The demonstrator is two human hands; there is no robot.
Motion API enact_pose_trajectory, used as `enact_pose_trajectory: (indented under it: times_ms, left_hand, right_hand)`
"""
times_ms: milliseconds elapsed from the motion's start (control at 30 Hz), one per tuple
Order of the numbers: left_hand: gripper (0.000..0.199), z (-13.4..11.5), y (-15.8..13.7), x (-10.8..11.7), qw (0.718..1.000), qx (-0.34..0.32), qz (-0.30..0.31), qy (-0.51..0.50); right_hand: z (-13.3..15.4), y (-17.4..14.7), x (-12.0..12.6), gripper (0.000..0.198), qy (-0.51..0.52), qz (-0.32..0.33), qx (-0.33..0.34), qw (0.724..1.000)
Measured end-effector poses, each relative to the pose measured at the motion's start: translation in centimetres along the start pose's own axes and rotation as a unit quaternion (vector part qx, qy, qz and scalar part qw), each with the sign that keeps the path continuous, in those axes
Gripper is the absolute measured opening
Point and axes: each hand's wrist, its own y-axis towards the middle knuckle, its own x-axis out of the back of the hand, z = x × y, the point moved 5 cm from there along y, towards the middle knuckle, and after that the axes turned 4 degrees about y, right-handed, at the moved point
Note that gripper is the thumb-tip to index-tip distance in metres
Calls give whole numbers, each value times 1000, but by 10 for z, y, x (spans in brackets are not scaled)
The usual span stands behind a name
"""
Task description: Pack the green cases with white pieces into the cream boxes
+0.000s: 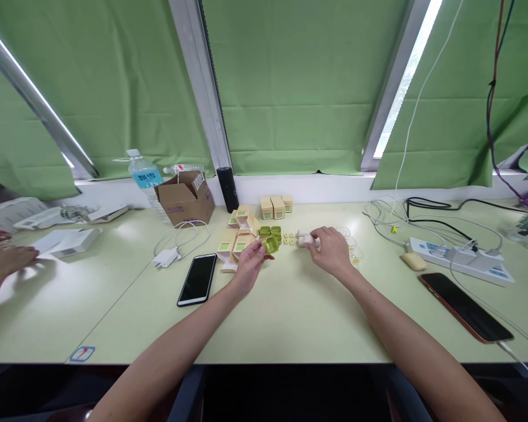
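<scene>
My left hand (249, 265) is closed on a small olive-green plastic tray (271, 245) with a hollow in it, tilted above the table. Behind it several like green trays (270, 231) sit close together. To the right, the fingers of my right hand (330, 249) are pinched on a small pale pinkish-white piece (307, 239) in a little group of such pieces. Tiny yellow parts (288, 239) lie between both hands. Clear looped items (355, 251) lie partly behind my right hand. Open small cardboard boxes (227, 249) stand just left of my left hand.
Closed small boxes (276, 207) stand at the back. A phone (197, 280), charger (166, 257) and brown carton (187, 198) are left, beside a water bottle (144, 176). Right are a power strip (460, 261) and second phone (464, 306). Another person's hand (11, 261) is far left.
</scene>
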Motion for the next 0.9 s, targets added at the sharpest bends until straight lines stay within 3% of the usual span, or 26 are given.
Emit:
enact_pose_trajectory:
  times_ms: [67, 133, 300, 533, 900]
  left_hand:
    - [43, 0, 0, -1, 1000, -1, -4, 2]
    - [43, 0, -1, -1, 1000, 0, -6, 8]
    - [49, 3, 0, 1, 999, -8, -10, 32]
    - [54, 8, -1, 4, 993, 1, -18, 116]
    - [51, 11, -2, 1, 992, 11, -12, 127]
  right_hand:
    - [2, -4, -2, 22, 137, -44, -36, 989]
    - [5, -10, -11, 30, 275, -60, -72, 957]
    - [20, -23, -33, 41, 481, -24, -117, 869]
    - [30, -28, -33, 43, 553, 5, -137, 822]
    - [35, -31, -37, 39, 565, 48, -131, 813]
